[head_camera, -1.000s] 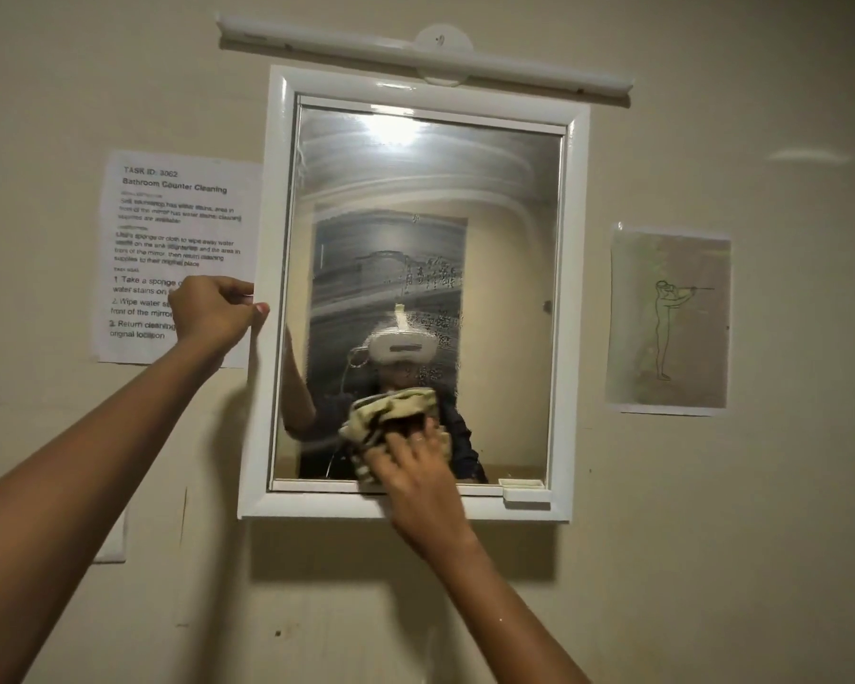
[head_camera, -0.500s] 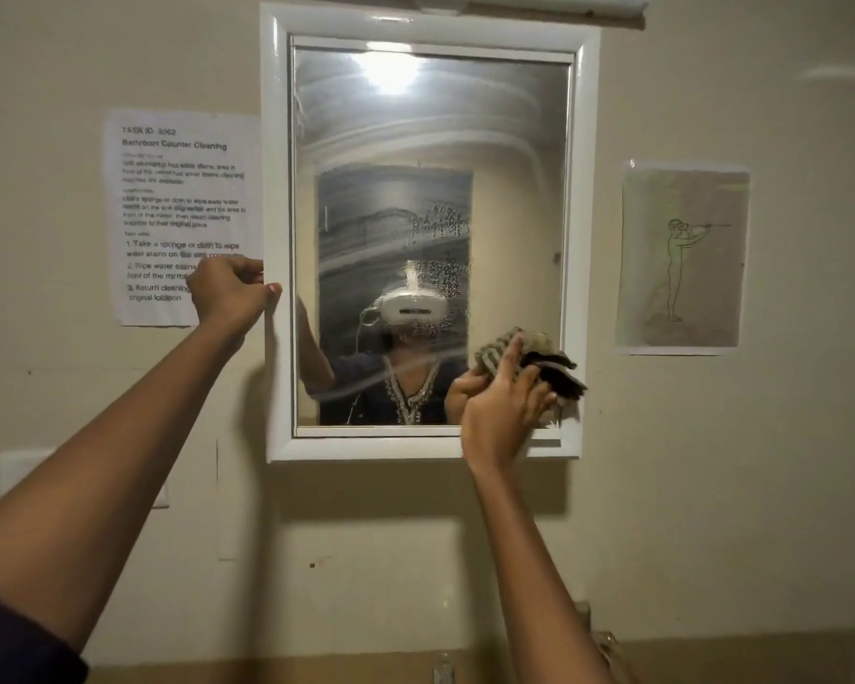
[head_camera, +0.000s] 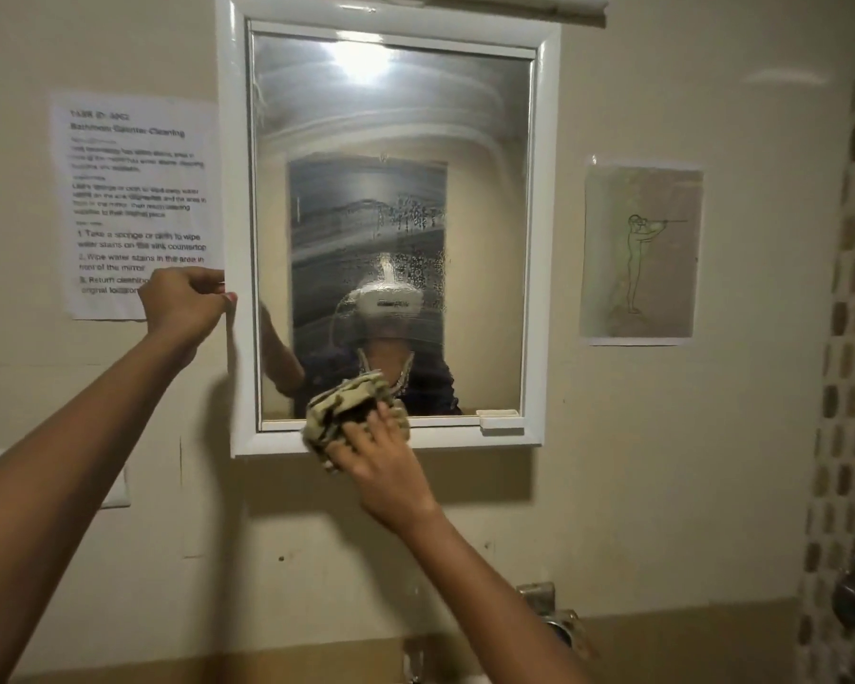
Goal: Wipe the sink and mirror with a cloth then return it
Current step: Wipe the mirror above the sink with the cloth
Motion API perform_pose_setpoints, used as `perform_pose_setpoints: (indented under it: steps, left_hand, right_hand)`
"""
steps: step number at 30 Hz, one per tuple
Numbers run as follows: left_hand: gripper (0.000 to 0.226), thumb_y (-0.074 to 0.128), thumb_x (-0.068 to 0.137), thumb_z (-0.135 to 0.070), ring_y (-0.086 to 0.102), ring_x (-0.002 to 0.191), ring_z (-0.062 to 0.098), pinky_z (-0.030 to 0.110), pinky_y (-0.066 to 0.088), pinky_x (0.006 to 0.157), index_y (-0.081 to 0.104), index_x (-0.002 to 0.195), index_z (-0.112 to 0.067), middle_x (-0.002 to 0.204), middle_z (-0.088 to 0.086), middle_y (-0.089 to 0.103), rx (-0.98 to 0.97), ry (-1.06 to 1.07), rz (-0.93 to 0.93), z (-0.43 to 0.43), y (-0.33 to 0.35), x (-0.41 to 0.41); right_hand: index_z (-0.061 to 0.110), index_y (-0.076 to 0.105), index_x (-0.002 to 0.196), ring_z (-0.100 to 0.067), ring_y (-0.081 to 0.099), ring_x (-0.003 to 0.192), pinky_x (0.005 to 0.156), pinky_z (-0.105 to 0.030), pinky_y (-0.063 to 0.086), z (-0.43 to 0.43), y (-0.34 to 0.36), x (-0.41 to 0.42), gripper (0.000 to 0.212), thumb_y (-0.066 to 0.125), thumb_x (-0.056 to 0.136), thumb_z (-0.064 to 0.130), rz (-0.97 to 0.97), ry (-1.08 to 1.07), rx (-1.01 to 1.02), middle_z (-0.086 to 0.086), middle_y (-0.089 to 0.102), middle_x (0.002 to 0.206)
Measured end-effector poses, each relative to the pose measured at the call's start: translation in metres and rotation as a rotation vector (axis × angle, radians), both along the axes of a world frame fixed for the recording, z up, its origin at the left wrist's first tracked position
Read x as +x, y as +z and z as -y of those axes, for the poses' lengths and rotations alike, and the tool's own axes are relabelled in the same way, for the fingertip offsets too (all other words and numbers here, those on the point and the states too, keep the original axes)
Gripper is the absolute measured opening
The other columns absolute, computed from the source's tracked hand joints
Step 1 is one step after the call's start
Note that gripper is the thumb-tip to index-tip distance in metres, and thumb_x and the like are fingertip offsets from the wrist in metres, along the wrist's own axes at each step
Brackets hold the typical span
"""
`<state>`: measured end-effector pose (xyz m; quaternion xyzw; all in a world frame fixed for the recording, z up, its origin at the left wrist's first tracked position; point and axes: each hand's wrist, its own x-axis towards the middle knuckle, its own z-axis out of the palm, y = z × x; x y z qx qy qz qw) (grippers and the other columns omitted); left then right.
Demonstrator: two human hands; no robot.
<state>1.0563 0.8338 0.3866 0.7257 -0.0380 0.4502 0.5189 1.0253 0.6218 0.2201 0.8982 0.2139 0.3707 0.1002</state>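
Note:
A white-framed mirror (head_camera: 546, 239) hangs on the beige wall, its glass streaked, with water spots around the middle. My right hand (head_camera: 378, 461) presses a crumpled beige patterned cloth (head_camera: 339, 414) against the mirror's lower edge, left of centre. My left hand (head_camera: 183, 306) grips the mirror frame's left side at mid height with closed fingers. The sink itself is out of view below.
A printed task sheet (head_camera: 137, 190) is taped left of the mirror and a drawing (head_camera: 640, 254) to its right. A metal tap fitting (head_camera: 546, 609) pokes out low on the wall. A mosaic tile strip (head_camera: 850, 387) runs down the right edge.
My right hand has swept the cloth from the mirror's lower right corner back left to the lower middle of the frame. The left hand stays on the frame's side.

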Motion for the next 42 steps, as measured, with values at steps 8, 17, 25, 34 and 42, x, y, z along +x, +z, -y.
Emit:
perform_pose_setpoints:
  steps: [8, 17, 25, 34, 42]
  left_hand:
    - [0.04, 0.07, 0.077, 0.001, 0.063, 0.092, 0.02, 0.025, 0.048, 0.089, 0.064, 0.116, 0.0, 0.113, 0.019, 0.069, -0.046, 0.033, -0.02, 0.003, 0.003, 0.0]
    - [0.044, 0.075, 0.074, -0.003, 0.067, 0.099, 0.026, 0.026, 0.048, 0.091, 0.064, 0.116, 0.002, 0.109, 0.021, 0.07, 0.035, 0.065, -0.026, -0.001, -0.01, 0.004]
    - [0.039, 0.074, 0.076, -0.006, 0.068, 0.099, 0.028, 0.03, 0.047, 0.099, 0.066, 0.114, 0.001, 0.107, 0.021, 0.071, 0.024, 0.088, 0.012, 0.0, -0.021, 0.007]
    - [0.038, 0.072, 0.078, -0.007, 0.068, 0.098, 0.025, 0.032, 0.05, 0.098, 0.066, 0.115, -0.002, 0.109, 0.016, 0.071, 0.005, 0.084, -0.011, 0.003, -0.024, 0.006]
    - [0.037, 0.067, 0.079, 0.001, 0.066, 0.102, 0.027, 0.029, 0.047, 0.097, 0.065, 0.116, -0.001, 0.112, 0.018, 0.07, 0.085, 0.053, -0.03, 0.001, -0.039, -0.002]
  right_hand:
    - [0.013, 0.071, 0.095, -0.042, 0.061, 0.11, 0.1, -0.058, 0.042, 0.132, -0.013, -0.023, 0.035, 0.039, 0.086, 0.005, 0.338, -0.038, -0.034, -0.013, 0.071, 0.109]
    - [0.0, 0.067, 0.105, -0.052, 0.051, 0.115, 0.081, -0.055, 0.054, 0.149, 0.061, -0.026, 0.041, 0.046, 0.072, -0.011, 0.456, -0.162, 0.592, -0.028, 0.06, 0.122]
    - [0.001, 0.052, 0.13, -0.05, 0.05, 0.115, 0.087, -0.054, 0.053, 0.13, -0.014, -0.022, 0.064, 0.046, 0.07, -0.02, 0.239, -0.265, 0.789, -0.032, 0.049, 0.133]
    - [0.009, 0.015, 0.148, -0.04, 0.054, 0.118, 0.091, -0.029, 0.043, 0.008, -0.022, -0.01, 0.065, 0.043, 0.091, -0.005, 0.243, -0.105, 1.632, -0.026, 0.03, 0.149]
    - [0.013, 0.011, 0.148, -0.039, 0.064, 0.104, 0.079, -0.036, 0.055, -0.121, -0.035, 0.005, 0.078, 0.036, 0.079, -0.014, 0.049, 0.011, 1.551, -0.02, 0.031, 0.151]
